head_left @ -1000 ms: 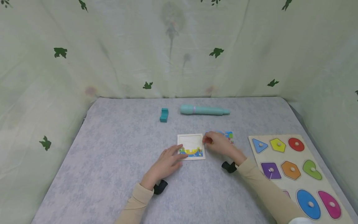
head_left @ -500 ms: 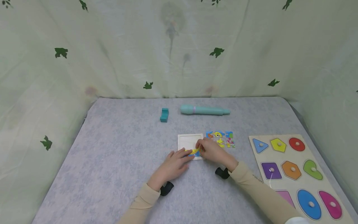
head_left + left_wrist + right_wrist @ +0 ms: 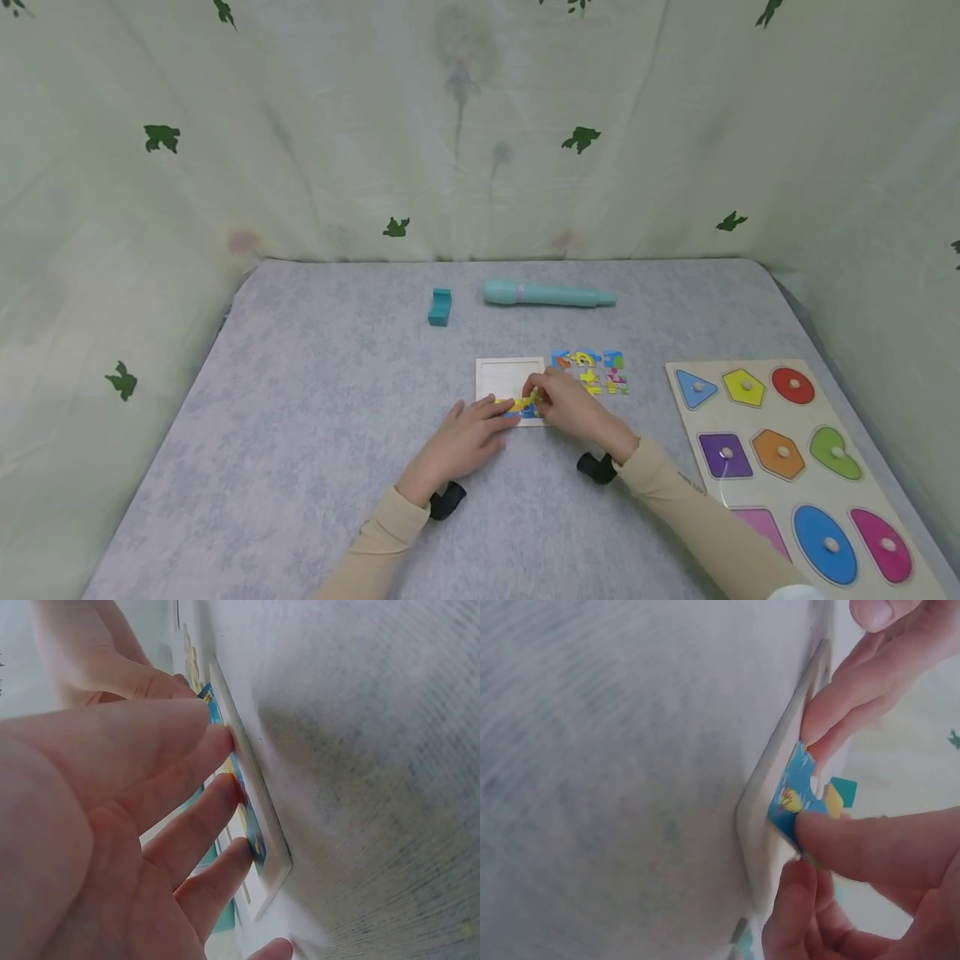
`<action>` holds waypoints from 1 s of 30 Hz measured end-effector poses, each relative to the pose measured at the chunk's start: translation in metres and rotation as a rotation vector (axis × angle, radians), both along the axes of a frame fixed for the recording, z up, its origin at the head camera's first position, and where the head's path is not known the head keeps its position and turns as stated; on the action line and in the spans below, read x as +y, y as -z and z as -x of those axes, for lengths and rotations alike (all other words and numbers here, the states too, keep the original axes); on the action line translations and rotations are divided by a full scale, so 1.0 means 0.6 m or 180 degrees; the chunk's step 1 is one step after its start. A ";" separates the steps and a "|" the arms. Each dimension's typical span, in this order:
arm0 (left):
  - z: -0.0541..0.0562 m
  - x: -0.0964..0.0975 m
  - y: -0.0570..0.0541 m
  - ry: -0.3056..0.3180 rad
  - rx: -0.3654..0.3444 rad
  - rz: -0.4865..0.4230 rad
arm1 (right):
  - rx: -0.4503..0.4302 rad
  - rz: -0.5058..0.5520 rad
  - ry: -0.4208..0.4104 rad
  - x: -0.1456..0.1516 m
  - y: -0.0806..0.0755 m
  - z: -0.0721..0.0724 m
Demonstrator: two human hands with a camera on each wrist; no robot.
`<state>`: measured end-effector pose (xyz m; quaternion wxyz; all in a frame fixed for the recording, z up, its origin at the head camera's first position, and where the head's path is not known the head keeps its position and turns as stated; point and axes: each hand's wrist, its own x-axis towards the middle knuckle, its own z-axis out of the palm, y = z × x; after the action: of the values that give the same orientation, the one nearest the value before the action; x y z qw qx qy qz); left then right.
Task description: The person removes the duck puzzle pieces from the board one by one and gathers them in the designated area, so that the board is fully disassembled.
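Observation:
A small white puzzle tray (image 3: 491, 373) lies in the middle of the table, with blue and yellow pieces along its near side. My left hand (image 3: 467, 440) reaches over this side; its extended fingertips rest on the fitted pieces, as the left wrist view also shows. At the tray's near right corner, my right hand (image 3: 576, 408) pinches a blue jigsaw puzzle piece (image 3: 789, 796) with a yellow figure between thumb and fingers. The right wrist view has that piece tilted up slightly from the tray. Several loose pieces (image 3: 588, 379) lie just beyond the right hand.
On the right lies a large wooden shape board (image 3: 678, 421) with knobbed, coloured shapes, partly under the right forearm. Toward the back are a teal block (image 3: 440, 308) and a mint-green wand-like object (image 3: 551, 294). A light curtain (image 3: 315, 150) hangs behind the table.
The right hand has moved left and nearer, from the tray's right edge to its near right corner, uncovering the loose pieces. The left hand has slid right along the tray's near side.

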<state>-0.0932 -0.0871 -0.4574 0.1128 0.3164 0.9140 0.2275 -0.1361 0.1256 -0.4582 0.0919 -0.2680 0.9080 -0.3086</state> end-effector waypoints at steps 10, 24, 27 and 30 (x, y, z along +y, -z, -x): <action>0.000 -0.001 0.000 0.0020 -0.0086 -0.0075 | -0.0210 0.0617 0.0047 0.059 -0.004 0.019; -0.001 -0.005 0.002 0.0001 -0.0139 -0.0186 | -0.0580 0.0246 0.0588 0.197 0.001 0.005; -0.001 -0.005 0.002 0.0010 -0.0139 -0.0206 | -0.0602 0.0171 0.0633 0.203 0.005 0.003; -0.001 -0.006 0.002 0.0014 -0.0131 -0.0214 | -0.0497 0.0107 0.0614 0.204 0.009 0.001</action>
<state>-0.0925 -0.0905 -0.4587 0.1214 0.3173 0.9026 0.2643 -0.1365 0.2479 -0.4636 0.1277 -0.1561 0.9144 -0.3511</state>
